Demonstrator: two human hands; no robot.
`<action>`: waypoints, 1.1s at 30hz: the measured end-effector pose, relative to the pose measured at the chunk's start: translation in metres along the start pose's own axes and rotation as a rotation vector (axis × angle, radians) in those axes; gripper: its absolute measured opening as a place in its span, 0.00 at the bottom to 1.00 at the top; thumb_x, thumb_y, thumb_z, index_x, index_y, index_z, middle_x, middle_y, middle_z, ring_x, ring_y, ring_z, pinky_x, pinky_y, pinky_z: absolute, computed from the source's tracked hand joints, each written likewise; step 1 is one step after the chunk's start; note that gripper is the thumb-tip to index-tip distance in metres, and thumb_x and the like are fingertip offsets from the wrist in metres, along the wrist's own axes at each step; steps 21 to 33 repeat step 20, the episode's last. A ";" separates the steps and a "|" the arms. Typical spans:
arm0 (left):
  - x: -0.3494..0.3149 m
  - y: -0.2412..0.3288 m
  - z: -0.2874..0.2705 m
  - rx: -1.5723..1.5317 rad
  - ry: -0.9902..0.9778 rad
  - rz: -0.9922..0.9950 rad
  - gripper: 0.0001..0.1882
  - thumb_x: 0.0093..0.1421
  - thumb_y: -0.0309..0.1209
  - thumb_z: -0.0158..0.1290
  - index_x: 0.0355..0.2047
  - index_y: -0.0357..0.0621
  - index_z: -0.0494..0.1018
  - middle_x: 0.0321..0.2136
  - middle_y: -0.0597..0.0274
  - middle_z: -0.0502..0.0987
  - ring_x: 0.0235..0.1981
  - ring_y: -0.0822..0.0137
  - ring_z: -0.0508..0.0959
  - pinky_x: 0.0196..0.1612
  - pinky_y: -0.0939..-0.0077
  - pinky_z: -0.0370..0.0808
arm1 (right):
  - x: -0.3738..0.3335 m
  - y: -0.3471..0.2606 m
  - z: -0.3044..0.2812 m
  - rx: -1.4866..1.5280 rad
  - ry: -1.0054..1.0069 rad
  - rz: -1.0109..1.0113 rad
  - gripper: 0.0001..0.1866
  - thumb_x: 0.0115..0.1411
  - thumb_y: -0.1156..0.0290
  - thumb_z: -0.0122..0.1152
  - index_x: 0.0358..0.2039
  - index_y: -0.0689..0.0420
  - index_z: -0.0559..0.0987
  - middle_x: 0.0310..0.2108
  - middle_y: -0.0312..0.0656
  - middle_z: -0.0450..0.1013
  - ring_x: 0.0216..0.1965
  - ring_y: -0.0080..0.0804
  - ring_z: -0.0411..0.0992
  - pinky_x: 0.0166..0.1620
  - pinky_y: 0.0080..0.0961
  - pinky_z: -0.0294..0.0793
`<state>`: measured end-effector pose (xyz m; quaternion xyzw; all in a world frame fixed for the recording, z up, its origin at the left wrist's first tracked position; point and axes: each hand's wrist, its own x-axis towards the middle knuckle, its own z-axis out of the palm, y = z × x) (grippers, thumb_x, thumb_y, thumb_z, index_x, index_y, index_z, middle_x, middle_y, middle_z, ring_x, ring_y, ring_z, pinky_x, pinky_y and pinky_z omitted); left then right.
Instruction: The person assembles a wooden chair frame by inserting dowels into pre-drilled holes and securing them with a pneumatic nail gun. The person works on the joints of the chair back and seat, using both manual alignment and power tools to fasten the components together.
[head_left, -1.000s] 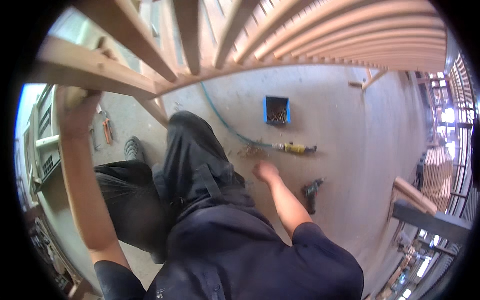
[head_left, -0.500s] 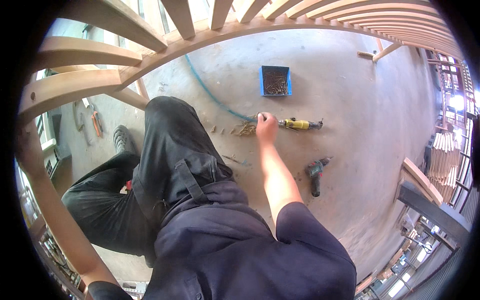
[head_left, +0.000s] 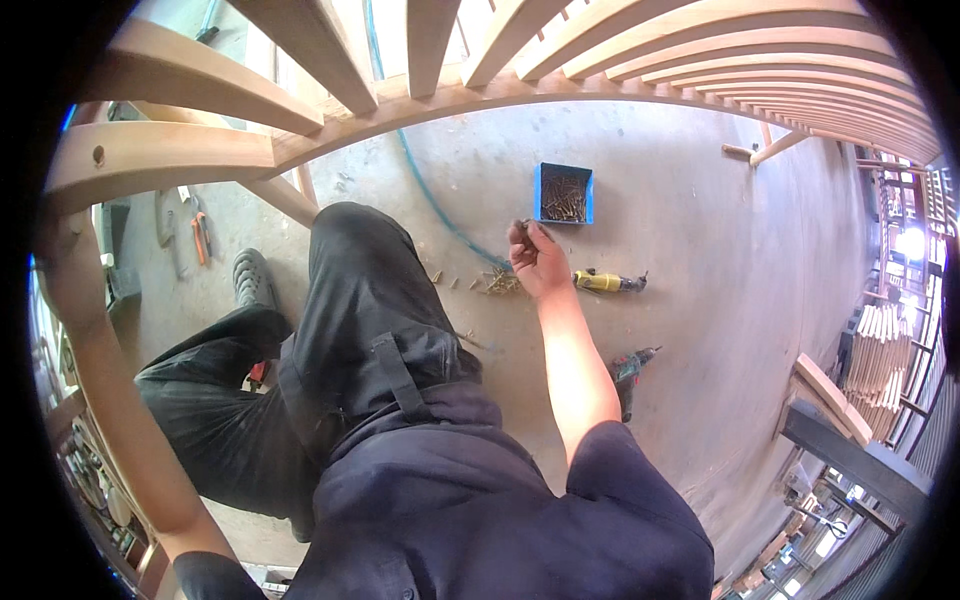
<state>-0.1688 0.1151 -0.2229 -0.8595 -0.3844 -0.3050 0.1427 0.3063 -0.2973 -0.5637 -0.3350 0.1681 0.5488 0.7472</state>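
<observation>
My right hand [head_left: 540, 262] is held over the floor just short of a blue box [head_left: 591, 197] of screws. Its thumb and fingers are pinched together, with something small and dark at the tips that I cannot make out. Beside the wrist lies a yellow air tool [head_left: 605, 282], and a loose pile of wooden dowels or similar small pieces [head_left: 503, 281] lies left of it. My left hand [head_left: 72, 270], at the dim far left edge, is up against the end of a slatted wooden frame [head_left: 165, 160]; its fingers are hidden.
A teal hose [head_left: 425, 185] runs across the floor to the pile. A dark cordless drill [head_left: 627, 378] lies near my right elbow. Orange-handled pliers [head_left: 201, 238] lie beyond my shoe. At right stand a dark metal beam [head_left: 850, 450] and stacked wooden slats [head_left: 880, 350].
My right hand has moved away from the yellow air tool and pile toward the blue box, its fingers now turned upward. The view has shifted slightly. My left hand stays at the frame.
</observation>
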 end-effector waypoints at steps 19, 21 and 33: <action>0.047 0.158 -0.014 -0.902 0.037 -0.213 0.54 0.61 0.75 0.34 0.57 0.28 0.69 0.54 0.43 0.76 0.65 0.53 0.67 0.66 0.56 0.64 | -0.100 0.085 0.338 -0.421 -0.528 -0.471 0.12 0.64 0.75 0.64 0.47 0.63 0.81 0.33 0.36 0.77 0.29 0.18 0.71 0.32 0.15 0.72; 0.053 0.157 -0.015 -0.898 0.034 -0.198 0.54 0.61 0.75 0.34 0.57 0.28 0.69 0.54 0.43 0.76 0.65 0.53 0.67 0.66 0.56 0.64 | -0.103 0.096 0.357 -0.424 -0.542 -0.482 0.12 0.64 0.76 0.64 0.47 0.62 0.81 0.36 0.37 0.78 0.30 0.17 0.72 0.34 0.16 0.74; 0.053 0.157 -0.015 -0.898 0.034 -0.198 0.54 0.61 0.75 0.34 0.57 0.28 0.69 0.54 0.43 0.76 0.65 0.53 0.67 0.66 0.56 0.64 | -0.103 0.096 0.357 -0.424 -0.542 -0.482 0.12 0.64 0.76 0.64 0.47 0.62 0.81 0.36 0.37 0.78 0.30 0.17 0.72 0.34 0.16 0.74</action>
